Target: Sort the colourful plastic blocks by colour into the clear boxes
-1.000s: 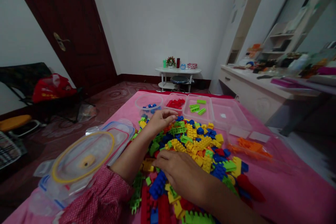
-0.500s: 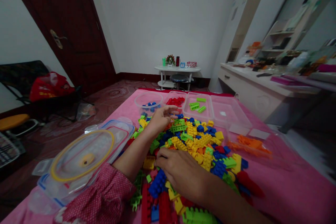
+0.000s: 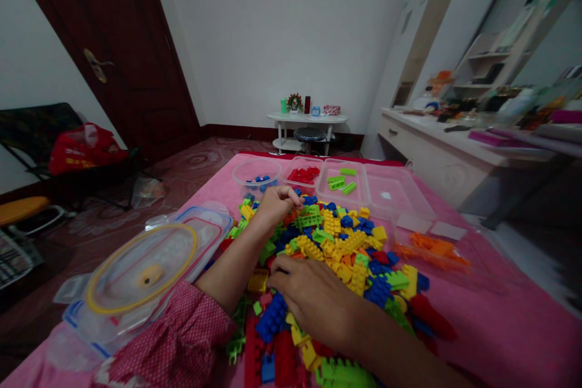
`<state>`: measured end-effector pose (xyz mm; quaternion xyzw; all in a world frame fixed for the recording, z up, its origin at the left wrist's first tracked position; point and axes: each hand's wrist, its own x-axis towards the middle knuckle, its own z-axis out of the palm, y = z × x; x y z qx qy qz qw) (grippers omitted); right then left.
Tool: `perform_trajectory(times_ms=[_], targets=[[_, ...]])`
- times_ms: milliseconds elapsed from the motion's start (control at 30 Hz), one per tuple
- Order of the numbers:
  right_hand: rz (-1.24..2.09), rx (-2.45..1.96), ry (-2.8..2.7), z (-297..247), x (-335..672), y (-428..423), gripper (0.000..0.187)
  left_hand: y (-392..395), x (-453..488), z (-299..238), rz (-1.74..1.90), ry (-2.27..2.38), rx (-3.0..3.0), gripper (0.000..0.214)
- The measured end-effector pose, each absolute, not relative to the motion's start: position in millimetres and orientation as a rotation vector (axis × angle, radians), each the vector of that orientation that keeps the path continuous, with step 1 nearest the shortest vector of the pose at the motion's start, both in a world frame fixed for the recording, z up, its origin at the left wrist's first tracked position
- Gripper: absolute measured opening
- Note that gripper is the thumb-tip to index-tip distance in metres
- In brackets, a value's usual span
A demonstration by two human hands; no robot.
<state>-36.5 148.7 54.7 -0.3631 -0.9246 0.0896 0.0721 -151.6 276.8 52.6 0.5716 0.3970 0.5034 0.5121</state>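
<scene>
Head view: left hand, arm outstretched, curls its fingers over the far edge of the brick pile; right hand rests palm-down, fingers bent; whether either grips a brick cannot be told.

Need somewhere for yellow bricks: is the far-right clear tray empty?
Nearly empty: the far-right tray shows only a small white patch on its floor.
</scene>
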Motion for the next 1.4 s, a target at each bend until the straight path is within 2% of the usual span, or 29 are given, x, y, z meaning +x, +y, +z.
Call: perform_trajectory(times_ms=[400,533,633,800,933,1200,1300,1400], targets=[[0.268,-1.062,-2.774,62,-33,148,0.023,275,-153,54,1.272,0.995,1.394,0.012],[0.386,-1.099,-2.693,72,-28,151,0.023,275,-154,55,1.284,0.973,1.354,0.012],[0.596,-1.120,-2.380,75,-22,160,0.022,276,-155,55,1.290,0.962,1.320,0.011],[1.227,-0.915,-1.349,76,-8,178,0.044,277,-155,54,1.331,0.915,1.333,0.010],[1.490,-0.772,-0.911,74,0,186,0.047,278,-154,52,1.315,0.919,1.321,0.009],[1.473,-0.752,-0.877,77,6,189,0.044,274,-152,55,1.285,0.962,1.296,0.007],[1.372,-0.834,-1.050,85,9,187,0.035,273,-152,57,1.262,0.956,1.266,0.007],[1.187,-0.980,-1.450,89,4,170,0.024,275,-154,60,1.270,0.954,1.249,0.007]])
